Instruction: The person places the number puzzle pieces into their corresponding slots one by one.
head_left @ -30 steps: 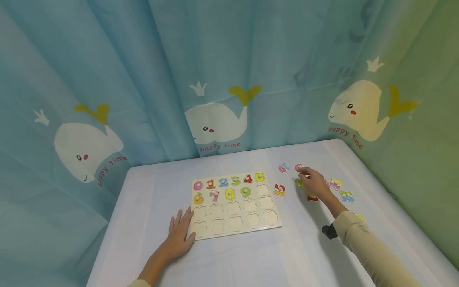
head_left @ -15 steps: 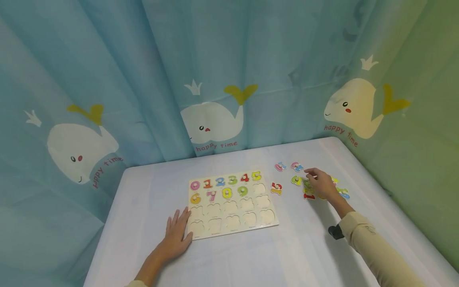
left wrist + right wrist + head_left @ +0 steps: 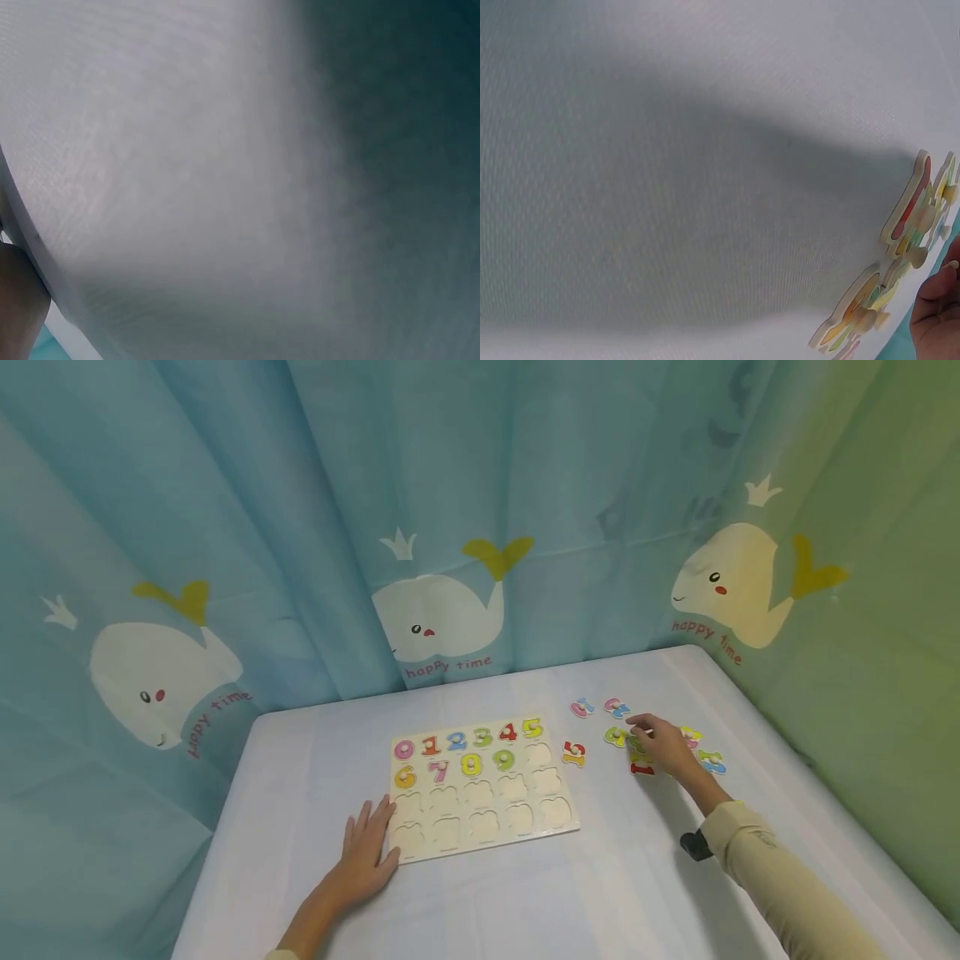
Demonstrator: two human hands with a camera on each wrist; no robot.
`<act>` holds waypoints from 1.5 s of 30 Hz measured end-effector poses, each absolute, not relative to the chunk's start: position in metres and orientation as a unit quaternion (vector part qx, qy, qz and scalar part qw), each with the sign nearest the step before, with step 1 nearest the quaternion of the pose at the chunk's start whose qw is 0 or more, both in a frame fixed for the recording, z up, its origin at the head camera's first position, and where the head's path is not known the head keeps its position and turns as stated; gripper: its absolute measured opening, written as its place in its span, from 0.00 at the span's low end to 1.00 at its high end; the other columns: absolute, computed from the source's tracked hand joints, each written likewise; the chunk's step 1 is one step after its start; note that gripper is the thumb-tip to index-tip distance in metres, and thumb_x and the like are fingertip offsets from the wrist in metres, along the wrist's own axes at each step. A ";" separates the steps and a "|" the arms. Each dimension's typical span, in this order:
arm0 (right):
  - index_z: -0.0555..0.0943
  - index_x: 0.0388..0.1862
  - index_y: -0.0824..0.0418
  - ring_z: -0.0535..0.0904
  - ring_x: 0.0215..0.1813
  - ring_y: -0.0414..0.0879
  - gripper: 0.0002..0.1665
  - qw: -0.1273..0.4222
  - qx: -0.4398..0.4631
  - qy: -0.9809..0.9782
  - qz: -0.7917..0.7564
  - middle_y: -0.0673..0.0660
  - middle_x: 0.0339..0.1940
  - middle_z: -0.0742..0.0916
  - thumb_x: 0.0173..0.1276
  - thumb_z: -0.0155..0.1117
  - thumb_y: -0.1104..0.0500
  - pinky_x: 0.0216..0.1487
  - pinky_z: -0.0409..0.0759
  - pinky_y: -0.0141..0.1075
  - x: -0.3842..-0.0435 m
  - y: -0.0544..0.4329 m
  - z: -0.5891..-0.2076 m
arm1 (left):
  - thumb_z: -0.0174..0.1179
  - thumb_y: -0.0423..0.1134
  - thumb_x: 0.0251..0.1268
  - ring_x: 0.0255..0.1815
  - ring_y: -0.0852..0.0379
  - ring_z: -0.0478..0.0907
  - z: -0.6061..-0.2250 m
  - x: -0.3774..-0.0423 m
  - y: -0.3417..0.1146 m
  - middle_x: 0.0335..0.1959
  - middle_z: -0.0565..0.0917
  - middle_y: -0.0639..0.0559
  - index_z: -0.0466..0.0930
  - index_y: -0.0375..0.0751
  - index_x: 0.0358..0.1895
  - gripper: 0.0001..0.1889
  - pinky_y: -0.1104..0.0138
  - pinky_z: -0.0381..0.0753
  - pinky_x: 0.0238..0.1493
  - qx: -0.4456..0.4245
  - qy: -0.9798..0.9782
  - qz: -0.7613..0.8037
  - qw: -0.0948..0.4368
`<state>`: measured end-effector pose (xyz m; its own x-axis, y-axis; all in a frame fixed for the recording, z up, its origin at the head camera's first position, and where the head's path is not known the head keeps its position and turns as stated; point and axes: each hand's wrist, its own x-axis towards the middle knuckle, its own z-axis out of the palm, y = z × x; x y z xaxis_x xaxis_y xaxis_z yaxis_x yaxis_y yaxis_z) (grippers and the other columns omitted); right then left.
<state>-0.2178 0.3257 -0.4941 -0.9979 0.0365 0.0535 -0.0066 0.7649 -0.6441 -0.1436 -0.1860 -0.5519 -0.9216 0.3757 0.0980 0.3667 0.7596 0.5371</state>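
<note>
A pale wooden number board (image 3: 491,838) lies on the table, with knobbed digits 0 to 9 in its top rows and bare recesses in the lower ones. My left hand (image 3: 363,860) rests flat at its left edge, fingertips and thumb touching the rim. To the right, my right hand (image 3: 663,745) hovers over loose number pieces, fingers loosely bent, nothing showing between them. Close to its fingertips are a pink-and-blue piece (image 3: 617,708), a green-and-yellow piece (image 3: 615,737) and a red piece (image 3: 642,767). Its fingers (image 3: 936,296) show at the edge of the right wrist view.
A red-and-orange 15 piece (image 3: 574,754) lies just right of the board. Another pink-and-blue piece (image 3: 582,707) sits farther back. Past the right hand are a yellow-and-pink piece (image 3: 691,737) and a green-and-blue piece (image 3: 712,762). A whale-print curtain (image 3: 450,618) hangs behind the table.
My right hand has drawn back from the pink-and-blue piece, which now shows fully, to over the green and red ones. The left hand stays at the board. The head view has shifted slightly.
</note>
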 end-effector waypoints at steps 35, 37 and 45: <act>0.73 0.56 0.71 0.76 0.44 0.57 0.19 0.079 -0.057 -0.920 0.380 0.66 0.44 0.80 0.70 0.53 0.63 0.37 0.73 0.41 -0.257 0.300 -0.509 | 0.53 0.38 0.60 0.72 0.35 0.41 -0.551 -0.143 -0.194 0.73 0.54 0.38 0.55 0.33 0.70 0.34 0.40 0.33 0.65 0.183 0.946 0.267 0.000; 0.73 0.55 0.71 0.75 0.42 0.56 0.19 0.091 -0.068 -0.917 0.382 0.65 0.43 0.80 0.69 0.54 0.62 0.38 0.73 0.41 -0.268 0.287 -0.510 | 0.53 0.38 0.60 0.73 0.35 0.40 -0.552 -0.143 -0.193 0.73 0.54 0.39 0.55 0.33 0.70 0.34 0.40 0.32 0.65 0.180 0.947 0.265 0.002; 0.72 0.56 0.73 0.75 0.47 0.60 0.24 0.099 -0.111 -0.916 0.372 0.69 0.46 0.79 0.67 0.60 0.60 0.49 0.73 0.50 -0.288 0.252 -0.516 | 0.53 0.38 0.60 0.73 0.36 0.40 -0.552 -0.144 -0.184 0.73 0.53 0.39 0.55 0.33 0.70 0.34 0.40 0.32 0.65 0.189 0.944 0.269 0.005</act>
<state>-0.2883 0.2523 -0.5159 -0.9559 0.2767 0.0982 0.1297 0.6980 -0.7043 -0.1436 -0.1844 -0.5525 -0.9282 0.3604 0.0928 0.3553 0.7840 0.5090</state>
